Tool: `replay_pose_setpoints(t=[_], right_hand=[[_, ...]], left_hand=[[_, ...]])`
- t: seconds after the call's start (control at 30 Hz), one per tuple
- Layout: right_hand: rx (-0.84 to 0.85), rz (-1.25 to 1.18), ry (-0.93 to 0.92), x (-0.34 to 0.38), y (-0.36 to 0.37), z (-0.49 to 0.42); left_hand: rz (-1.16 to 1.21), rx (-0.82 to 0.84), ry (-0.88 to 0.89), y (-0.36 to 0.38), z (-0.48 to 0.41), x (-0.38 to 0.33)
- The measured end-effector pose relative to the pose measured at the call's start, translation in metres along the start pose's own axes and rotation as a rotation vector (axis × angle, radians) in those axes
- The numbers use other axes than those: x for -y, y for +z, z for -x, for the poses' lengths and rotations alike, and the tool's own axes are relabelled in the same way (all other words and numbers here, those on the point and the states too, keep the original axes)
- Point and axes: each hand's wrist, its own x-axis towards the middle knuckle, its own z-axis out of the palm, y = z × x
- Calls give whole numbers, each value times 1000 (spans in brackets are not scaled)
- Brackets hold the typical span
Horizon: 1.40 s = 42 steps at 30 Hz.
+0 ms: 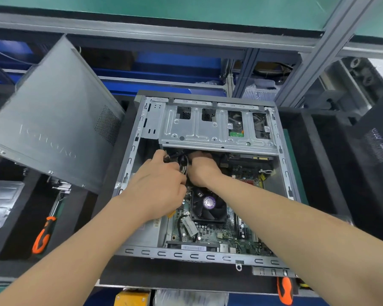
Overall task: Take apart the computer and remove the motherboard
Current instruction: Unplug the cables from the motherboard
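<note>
We see the open grey metal computer case [195,257] lying on its side on the black tabletop [164,274]. The green motherboard [230,237] sits inside on the case floor, in the near and right part, with the black cooler fan with a purple label [208,206] on top of it. Both hands reach in just near the silver drive cage [208,129] at the far end. The left hand [161,186] has its grip closed on the bundle of black cables [182,162], fingers curled against it. The right hand [202,171] touches the same bundle from the right, but its fingers curl down out of sight, so we cannot tell its grip. The grey metal side panel [53,129] leans tilted at the left. An orange-and-black screwdriver [42,237] lies left of the case, and a second orange-handled tool [284,290] lies at the near right.
</note>
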Motion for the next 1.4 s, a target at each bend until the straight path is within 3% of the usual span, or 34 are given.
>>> replay_pose_setpoints(t=[0.47,0.87,1.03,1.27,1.33,1.4], right_hand=[[19,10,-79,-8,-5,-6],[18,-105,-32,-3,-6,-10],[-21,-65,-19,-1,-2,-7],[-54,-18,-89,-15,-8,5],[5,-134,-51,-19,-8,6],[94,-482,17,-23,-10,8]], left_hand=[[78,-86,-4,5,3,2],[180,-214,-13,12,6,5],[277,-279,-18,13,7,5],[595,-466,5,10,9,6],[769,-572,-44,6,10,7],[901,-666,-105,3,11,11]])
